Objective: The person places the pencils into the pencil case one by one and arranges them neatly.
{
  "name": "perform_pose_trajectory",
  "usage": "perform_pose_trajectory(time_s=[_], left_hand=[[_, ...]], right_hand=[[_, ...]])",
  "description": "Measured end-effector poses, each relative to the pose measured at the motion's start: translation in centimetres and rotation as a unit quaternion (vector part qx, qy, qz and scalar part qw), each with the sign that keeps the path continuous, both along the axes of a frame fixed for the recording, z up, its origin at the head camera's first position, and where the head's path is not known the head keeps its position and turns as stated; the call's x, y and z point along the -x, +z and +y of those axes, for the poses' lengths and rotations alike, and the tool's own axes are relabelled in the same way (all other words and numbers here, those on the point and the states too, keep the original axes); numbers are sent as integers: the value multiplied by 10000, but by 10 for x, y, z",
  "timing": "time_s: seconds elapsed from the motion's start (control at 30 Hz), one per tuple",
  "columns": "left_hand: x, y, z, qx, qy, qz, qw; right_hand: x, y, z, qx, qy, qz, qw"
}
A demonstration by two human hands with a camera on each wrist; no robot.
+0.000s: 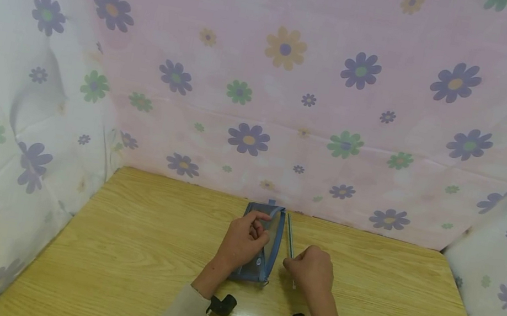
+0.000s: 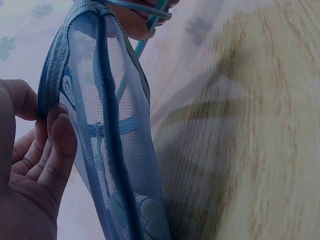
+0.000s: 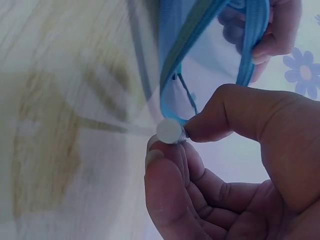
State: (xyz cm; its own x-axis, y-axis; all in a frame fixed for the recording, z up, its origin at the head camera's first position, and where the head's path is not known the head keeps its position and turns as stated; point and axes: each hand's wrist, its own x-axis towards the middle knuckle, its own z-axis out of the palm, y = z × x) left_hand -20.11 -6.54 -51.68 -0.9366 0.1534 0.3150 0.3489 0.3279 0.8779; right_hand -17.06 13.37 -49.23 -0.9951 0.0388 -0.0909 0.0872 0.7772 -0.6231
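Note:
A blue mesh zip pouch lies on the table with its zipped side facing right; the right wrist view shows its mouth gaping. My left hand is over the pouch, thumb and fingers pinching its blue zip edge. To the right, my right hand holds a slim teal pencil near its white rounded end, between thumb and fingers. The pencil's far part points away, beside the pouch's right side. Its far tip is not clear in the wrist views.
A wood-grain table bears everything. Flowered cloth stands close behind the pouch and along both sides. Black wrist mounts sit on both forearms, low over the table.

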Motion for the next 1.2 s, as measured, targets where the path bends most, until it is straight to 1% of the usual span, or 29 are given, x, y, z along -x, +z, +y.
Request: perform_pose_trajectory(time_s=[0.2,0.5,0.77,1.0,1.13,1.2], left_hand=[[0,0,-1,-7,-16,-47,10000],[0,0,0,23,3,58,10000],[1,-1,0,15,39,6,10000],[1,-1,-1,-42,-1,11,10000],[2,-1,-1,-84,-19,23,10000],[2,-1,-1,-105,-18,-11,9999]], right_hand=[[-2,6,-2,148,50,-11,9999],[-4,13,-3,198,121,9,9997],[-3,13,-6,340,190,134,9992],[-1,7,-9,691,246,77,9973],[0,6,-11,980,220,27,9949],[1,5,-12,1127,168,-67,9935]])
